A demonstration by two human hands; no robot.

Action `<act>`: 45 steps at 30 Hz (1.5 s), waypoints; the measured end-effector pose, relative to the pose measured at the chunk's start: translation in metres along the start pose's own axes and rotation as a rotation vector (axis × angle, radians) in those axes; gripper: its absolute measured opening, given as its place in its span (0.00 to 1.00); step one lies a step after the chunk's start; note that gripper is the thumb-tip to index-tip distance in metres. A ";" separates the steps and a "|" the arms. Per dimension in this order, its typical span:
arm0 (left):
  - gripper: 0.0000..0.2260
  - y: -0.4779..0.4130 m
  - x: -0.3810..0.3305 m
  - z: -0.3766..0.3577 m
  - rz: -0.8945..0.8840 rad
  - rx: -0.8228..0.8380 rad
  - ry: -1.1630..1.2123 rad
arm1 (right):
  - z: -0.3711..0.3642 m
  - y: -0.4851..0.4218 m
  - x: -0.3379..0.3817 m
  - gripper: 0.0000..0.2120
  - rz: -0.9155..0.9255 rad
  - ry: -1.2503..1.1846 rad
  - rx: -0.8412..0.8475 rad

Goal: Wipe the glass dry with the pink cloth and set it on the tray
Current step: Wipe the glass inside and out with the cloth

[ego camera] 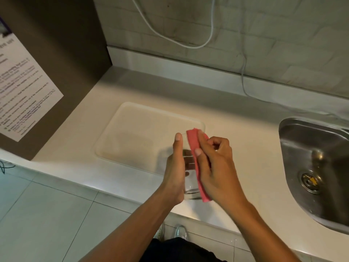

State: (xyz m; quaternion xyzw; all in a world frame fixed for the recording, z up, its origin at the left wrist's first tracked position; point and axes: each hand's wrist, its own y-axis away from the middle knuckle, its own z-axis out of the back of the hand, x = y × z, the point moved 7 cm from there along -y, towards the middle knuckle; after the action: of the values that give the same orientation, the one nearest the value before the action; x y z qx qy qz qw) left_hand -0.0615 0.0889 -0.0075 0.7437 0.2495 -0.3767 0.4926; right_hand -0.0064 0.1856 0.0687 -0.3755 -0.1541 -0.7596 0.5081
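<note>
A clear drinking glass (189, 167) is held above the counter's front edge, its mouth pointing away from me. My left hand (174, 168) grips its left side, thumb stretched along the wall. My right hand (217, 167) presses a folded pink cloth (194, 142) against the right side of the glass, thumb on the cloth. The cloth runs from the glass's rim to below its base. A cream rectangular tray (136, 133) lies flat on the counter just beyond and left of the hands, with nothing on it.
A steel sink (317, 167) with a drain is set into the white counter (236, 118) at the right. A brown panel with a printed notice (24, 87) stands at the left. White cables (243, 76) hang down the tiled wall. Tiled floor shows below.
</note>
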 end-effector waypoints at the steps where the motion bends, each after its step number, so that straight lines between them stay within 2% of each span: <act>1: 0.42 0.002 0.002 -0.001 0.004 -0.005 -0.002 | 0.003 -0.007 -0.005 0.22 -0.060 -0.019 0.007; 3: 0.42 0.005 -0.002 -0.004 -0.002 -0.003 -0.018 | 0.007 -0.016 -0.004 0.22 -0.077 -0.014 0.002; 7: 0.40 -0.002 -0.020 0.001 -0.057 0.033 -0.006 | 0.001 0.009 0.018 0.22 0.175 0.047 0.012; 8: 0.40 -0.004 -0.021 0.004 -0.051 0.039 -0.005 | -0.001 0.017 0.013 0.22 0.182 0.048 0.028; 13: 0.38 -0.004 -0.005 0.003 0.023 0.019 0.013 | 0.004 -0.005 -0.011 0.22 -0.073 -0.125 0.016; 19: 0.38 -0.012 -0.016 0.013 0.002 0.065 0.107 | -0.008 0.032 0.010 0.23 0.143 -0.016 0.027; 23: 0.38 -0.008 -0.003 0.005 0.042 0.062 0.111 | -0.005 0.005 -0.007 0.22 -0.058 -0.115 0.022; 24: 0.37 -0.007 -0.001 0.003 0.041 0.059 0.123 | -0.005 -0.002 -0.004 0.22 -0.066 -0.109 0.003; 28: 0.37 -0.015 -0.009 0.008 0.010 0.088 0.197 | -0.009 0.017 0.011 0.23 0.105 -0.027 0.017; 31: 0.38 -0.016 -0.003 0.008 0.037 0.113 0.244 | -0.008 0.023 0.002 0.23 0.050 -0.105 0.051; 35: 0.35 -0.013 0.000 0.000 0.029 0.153 0.303 | -0.003 -0.003 0.001 0.24 -0.062 -0.187 0.006; 40: 0.40 -0.015 -0.005 0.004 0.020 0.188 0.297 | -0.003 0.027 0.009 0.24 0.095 -0.111 0.029; 45: 0.35 -0.009 0.005 -0.009 0.045 0.221 0.285 | 0.004 -0.002 -0.010 0.22 -0.095 -0.192 0.020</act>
State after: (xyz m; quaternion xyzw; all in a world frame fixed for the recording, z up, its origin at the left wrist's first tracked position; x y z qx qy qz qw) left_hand -0.0624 0.1005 -0.0149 0.8446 0.2571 -0.2815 0.3759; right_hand -0.0046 0.1956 0.0642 -0.4337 -0.2274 -0.7417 0.4582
